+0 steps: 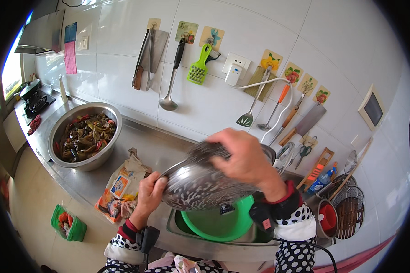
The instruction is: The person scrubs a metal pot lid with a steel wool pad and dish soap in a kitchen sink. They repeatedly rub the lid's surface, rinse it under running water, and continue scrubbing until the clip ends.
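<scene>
A wet, shiny metal bowl or pan (205, 186) is held tilted above the sink, its outer side towards me. My left hand (150, 192) grips its left rim between thumb and curled fingers. At its upper edge is my right hand (242, 158), blurred, with fingers bent over a dark, blurred patch; whether it holds something there I cannot tell. Below, a green plastic basin (218, 225) with cloudy water sits in the steel sink (181, 227). Left of my left hand, a printed plastic bag (123, 187) lies on the steel counter.
A large steel basin (118, 136) of limp peppers or similar vegetables stands on the counter at left. A green bin (77, 232) is on the floor. Utensils, including a ladle (168, 102) and a cleaver (311, 119), hang on the wall. Strainers and a red container (328, 216) stand at right.
</scene>
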Motion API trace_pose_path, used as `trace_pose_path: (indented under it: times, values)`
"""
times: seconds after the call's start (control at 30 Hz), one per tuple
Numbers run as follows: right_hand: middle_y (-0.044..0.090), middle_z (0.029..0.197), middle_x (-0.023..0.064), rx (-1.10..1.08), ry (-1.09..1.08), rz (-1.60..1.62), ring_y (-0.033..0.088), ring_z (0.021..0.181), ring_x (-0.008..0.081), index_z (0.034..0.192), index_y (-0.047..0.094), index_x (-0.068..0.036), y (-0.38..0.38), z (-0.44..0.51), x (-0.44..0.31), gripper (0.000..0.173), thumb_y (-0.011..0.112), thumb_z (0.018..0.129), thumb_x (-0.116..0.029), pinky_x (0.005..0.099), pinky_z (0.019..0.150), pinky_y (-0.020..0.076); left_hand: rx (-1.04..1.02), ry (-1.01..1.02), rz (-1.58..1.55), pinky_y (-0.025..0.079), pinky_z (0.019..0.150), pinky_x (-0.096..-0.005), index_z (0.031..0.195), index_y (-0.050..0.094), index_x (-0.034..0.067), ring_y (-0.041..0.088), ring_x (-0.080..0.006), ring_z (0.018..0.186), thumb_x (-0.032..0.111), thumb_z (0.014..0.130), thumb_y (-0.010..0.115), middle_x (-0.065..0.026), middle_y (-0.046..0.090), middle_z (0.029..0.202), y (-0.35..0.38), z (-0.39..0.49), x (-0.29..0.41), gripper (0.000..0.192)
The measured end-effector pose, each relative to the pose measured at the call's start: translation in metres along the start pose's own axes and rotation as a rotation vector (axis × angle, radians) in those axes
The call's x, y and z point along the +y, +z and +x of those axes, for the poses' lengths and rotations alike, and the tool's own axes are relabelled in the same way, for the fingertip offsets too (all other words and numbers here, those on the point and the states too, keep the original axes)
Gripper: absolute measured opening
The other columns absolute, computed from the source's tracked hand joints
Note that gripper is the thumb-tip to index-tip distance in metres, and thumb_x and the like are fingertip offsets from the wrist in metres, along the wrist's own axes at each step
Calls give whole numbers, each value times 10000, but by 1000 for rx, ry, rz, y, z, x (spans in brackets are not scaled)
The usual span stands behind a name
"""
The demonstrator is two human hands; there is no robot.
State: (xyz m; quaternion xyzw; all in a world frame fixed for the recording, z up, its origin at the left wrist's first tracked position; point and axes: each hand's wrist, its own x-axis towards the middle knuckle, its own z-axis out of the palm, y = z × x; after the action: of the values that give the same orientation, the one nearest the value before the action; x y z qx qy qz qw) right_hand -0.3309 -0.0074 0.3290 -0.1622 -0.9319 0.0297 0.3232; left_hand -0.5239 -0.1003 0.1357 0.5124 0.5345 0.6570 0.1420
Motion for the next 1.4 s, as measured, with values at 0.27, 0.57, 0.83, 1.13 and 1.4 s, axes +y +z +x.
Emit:
trace_pose_path:
  times: [0.27, 0.57, 0.83, 1.13, 1.4]
  values:
    - [662, 865, 85, 212, 170, 212, 622, 807, 159, 958, 621, -29, -19, 10, 39, 247, 696, 737, -111, 267, 735, 482, 284, -133, -517, 451, 678, -260, 991, 584, -2, 559, -157, 731, 228, 957, 472, -29, 614, 874, -3, -10, -8, 258]
    - [619, 934, 76, 714, 877, 898, 596, 823, 152, 1087, 546, 27, 41, -78, 134, 285, 594, 866, -147, 280, 727, 483, 490, -500, -1105, 507, 833, -353, 1174, 516, 28, 616, -202, 935, 377, 976, 422, -89, 620, 1096, -7, -17, -37, 412]
    - [579, 1155, 74, 1101, 1164, 1553, 567, 1035, 241, 1185, 520, -37, 164, -169, 68, 296, 528, 914, -157, 416, 850, 499, 652, -785, -1112, 491, 869, -395, 1242, 477, 29, 582, -249, 1014, 441, 973, 387, -105, 570, 1199, 40, -19, -51, 500]
    - [596, 924, 38, 871, 1200, 1341, 569, 799, 158, 1048, 546, -27, 179, -244, 58, 153, 532, 899, -59, 321, 705, 492, 624, -1008, -1049, 491, 862, -401, 1266, 456, 15, 578, -279, 1013, 412, 983, 370, -117, 560, 1214, 45, -41, -72, 496]
    - [613, 960, 105, 1123, 1387, 941, 627, 793, 210, 1073, 516, 5, 149, -323, 44, 223, 560, 862, -49, 353, 659, 544, 594, -1059, -898, 511, 843, -406, 1256, 452, 17, 583, -276, 1012, 420, 982, 360, -134, 561, 1195, 40, -65, -86, 496]
